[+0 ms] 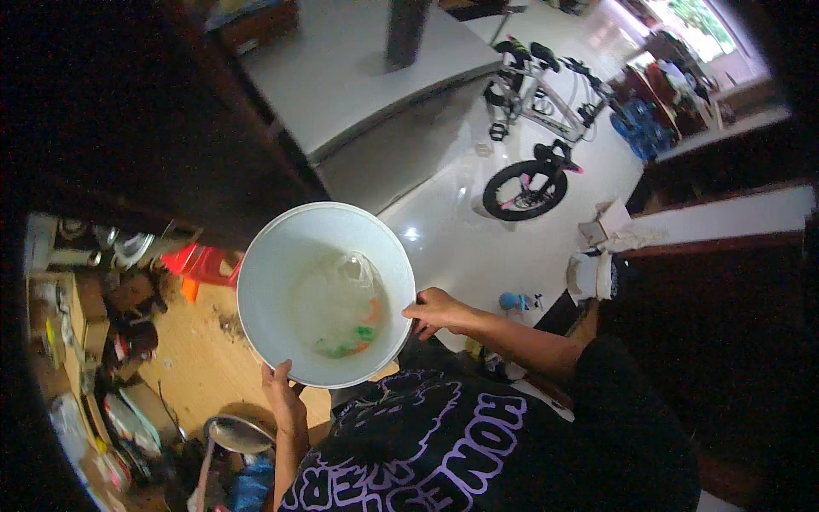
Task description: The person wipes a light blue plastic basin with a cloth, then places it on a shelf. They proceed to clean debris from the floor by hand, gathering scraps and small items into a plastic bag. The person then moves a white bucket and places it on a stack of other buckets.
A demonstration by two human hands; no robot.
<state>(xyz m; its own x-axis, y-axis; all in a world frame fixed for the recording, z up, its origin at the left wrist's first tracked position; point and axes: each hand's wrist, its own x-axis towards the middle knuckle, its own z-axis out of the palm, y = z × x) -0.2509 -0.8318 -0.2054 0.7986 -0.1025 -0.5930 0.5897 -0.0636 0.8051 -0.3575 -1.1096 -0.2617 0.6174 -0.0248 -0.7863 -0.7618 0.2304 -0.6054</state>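
Note:
A large white plastic bucket (275, 256) is held up in front of my body, and I look down into its mouth. My left hand (281, 390) grips the rim at the lower left, thumb over the edge. On the right side, my right hand (435, 312) clasps the rim, its fingers partly hidden beneath the bucket. Inside are cloudy liquid, a clear plastic piece (354, 267), green bits (365, 333) and orange bits (372, 311). What these pieces are is too blurred to tell.
A small bicycle (544, 115) stands on shiny floor tiles, beside blue water bottles (640, 128). A blue toy (515, 302) lies nearer. At left are a red plastic stool (201, 262), cardboard boxes (87, 313) and a round pan (240, 435). A raised grey ledge (358, 96) runs ahead.

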